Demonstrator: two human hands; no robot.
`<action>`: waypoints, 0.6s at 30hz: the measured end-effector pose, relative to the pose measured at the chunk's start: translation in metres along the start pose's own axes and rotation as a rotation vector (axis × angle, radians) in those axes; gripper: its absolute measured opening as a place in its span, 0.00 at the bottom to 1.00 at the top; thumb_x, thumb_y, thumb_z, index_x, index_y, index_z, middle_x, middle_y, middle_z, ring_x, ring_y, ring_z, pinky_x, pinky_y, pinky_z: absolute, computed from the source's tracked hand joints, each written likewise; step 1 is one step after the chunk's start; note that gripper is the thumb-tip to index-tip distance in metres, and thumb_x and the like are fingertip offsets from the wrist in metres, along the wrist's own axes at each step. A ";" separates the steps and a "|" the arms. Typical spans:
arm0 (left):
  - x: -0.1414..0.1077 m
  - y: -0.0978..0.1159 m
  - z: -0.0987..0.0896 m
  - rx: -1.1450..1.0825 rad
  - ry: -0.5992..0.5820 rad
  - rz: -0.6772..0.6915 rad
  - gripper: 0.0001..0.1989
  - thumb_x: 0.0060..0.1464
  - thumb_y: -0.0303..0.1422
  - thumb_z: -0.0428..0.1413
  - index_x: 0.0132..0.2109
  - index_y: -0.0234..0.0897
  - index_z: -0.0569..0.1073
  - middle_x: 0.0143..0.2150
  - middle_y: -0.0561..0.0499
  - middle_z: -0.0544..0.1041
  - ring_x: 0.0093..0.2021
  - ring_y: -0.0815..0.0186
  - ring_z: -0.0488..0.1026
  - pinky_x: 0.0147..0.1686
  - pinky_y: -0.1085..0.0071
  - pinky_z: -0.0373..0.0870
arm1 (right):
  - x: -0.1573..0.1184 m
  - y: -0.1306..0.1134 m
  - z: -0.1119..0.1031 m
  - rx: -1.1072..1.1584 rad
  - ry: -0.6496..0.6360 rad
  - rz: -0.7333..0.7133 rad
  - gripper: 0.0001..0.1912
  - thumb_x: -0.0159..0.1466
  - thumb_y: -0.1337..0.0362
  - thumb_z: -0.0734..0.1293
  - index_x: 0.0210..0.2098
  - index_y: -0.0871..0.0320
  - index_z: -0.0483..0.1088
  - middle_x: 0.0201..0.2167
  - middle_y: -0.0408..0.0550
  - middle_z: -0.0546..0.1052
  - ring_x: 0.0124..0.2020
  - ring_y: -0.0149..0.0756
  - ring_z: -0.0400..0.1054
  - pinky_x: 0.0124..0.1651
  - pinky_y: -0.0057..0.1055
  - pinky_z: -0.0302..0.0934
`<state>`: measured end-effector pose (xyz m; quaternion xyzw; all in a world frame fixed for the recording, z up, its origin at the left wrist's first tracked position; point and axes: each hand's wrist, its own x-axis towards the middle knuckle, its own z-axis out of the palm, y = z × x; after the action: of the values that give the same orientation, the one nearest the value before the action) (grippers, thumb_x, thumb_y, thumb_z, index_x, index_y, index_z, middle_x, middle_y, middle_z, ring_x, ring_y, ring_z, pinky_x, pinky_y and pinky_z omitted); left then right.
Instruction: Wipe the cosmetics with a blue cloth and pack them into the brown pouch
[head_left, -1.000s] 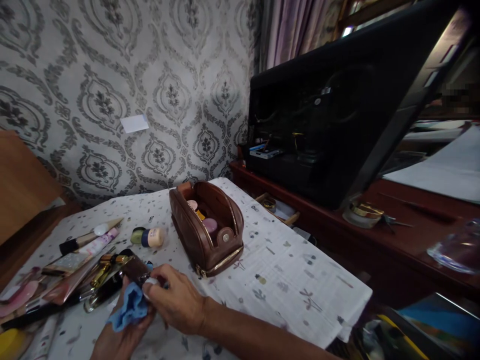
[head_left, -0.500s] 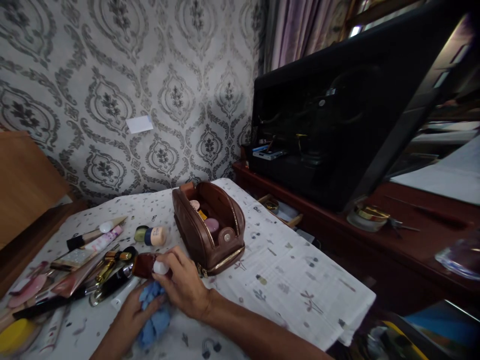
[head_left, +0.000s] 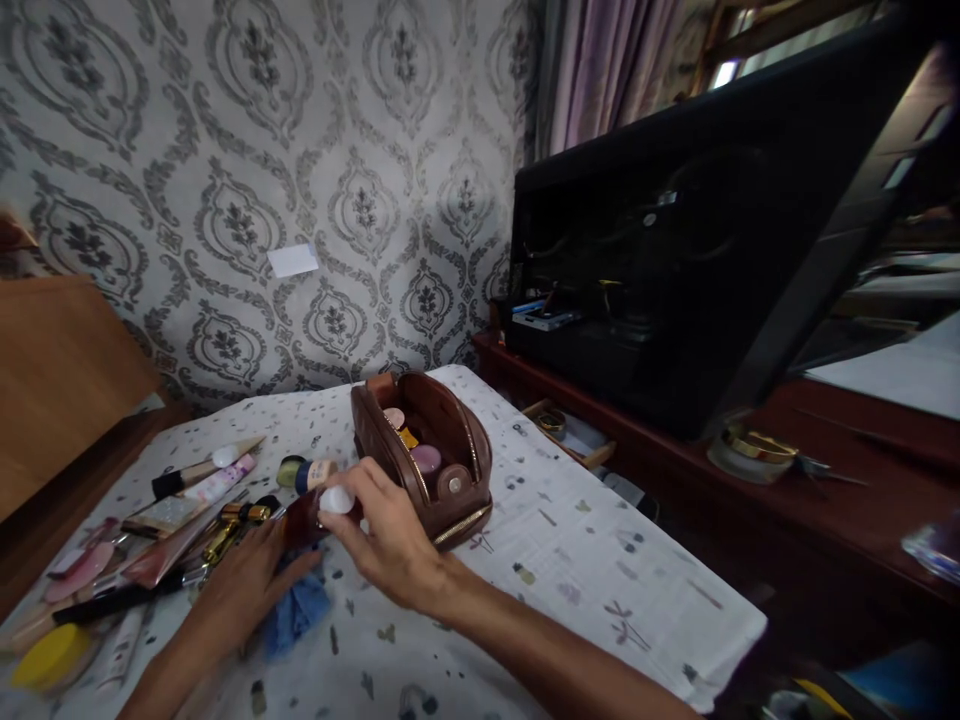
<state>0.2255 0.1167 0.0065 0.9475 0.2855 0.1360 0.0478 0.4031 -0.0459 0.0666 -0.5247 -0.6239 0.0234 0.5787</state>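
Note:
My right hand (head_left: pixel 386 540) pinches the white cap of a dark reddish-brown bottle (head_left: pixel 300 522), which lies tilted above the tablecloth. At the bottle's other end is my left hand (head_left: pixel 244 575), closed, with a crumpled blue cloth (head_left: pixel 298 608) bunched under its thumb; its fingertips are partly hidden. Just beyond my right hand stands an open brown toiletry bag (head_left: pixel 420 460), unzipped, with a pink round item (head_left: pixel 426 459) and other small things inside. A beige bottle with a dark band (head_left: pixel 316 474) lies behind the bottle.
Left of my hands lies a spread of cosmetics, including a yellow-lidded jar (head_left: pixel 51 657), a pink tube (head_left: pixel 221 478) and a glittery palette (head_left: pixel 161 515). A black screen (head_left: pixel 637 240) stands on the red-brown desk (head_left: pixel 847 440) at right, above an open drawer (head_left: pixel 574 435).
My left hand has moved forward to the bottle, and the blue cloth now sits lower beneath it. My right hand keeps its grip at the white cap. The view has shifted slightly.

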 end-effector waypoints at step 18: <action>0.123 0.098 -0.081 -0.095 0.145 0.341 0.18 0.65 0.37 0.43 0.53 0.35 0.72 0.50 0.43 0.75 0.54 0.56 0.70 0.55 0.61 0.66 | 0.057 0.016 -0.120 -0.277 0.165 -0.021 0.09 0.68 0.61 0.63 0.46 0.58 0.67 0.40 0.48 0.73 0.39 0.37 0.68 0.42 0.34 0.64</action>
<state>0.3521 0.1042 0.1289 0.9665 0.1167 0.2235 0.0482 0.5152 -0.0698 0.1359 -0.5931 -0.5770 -0.1118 0.5502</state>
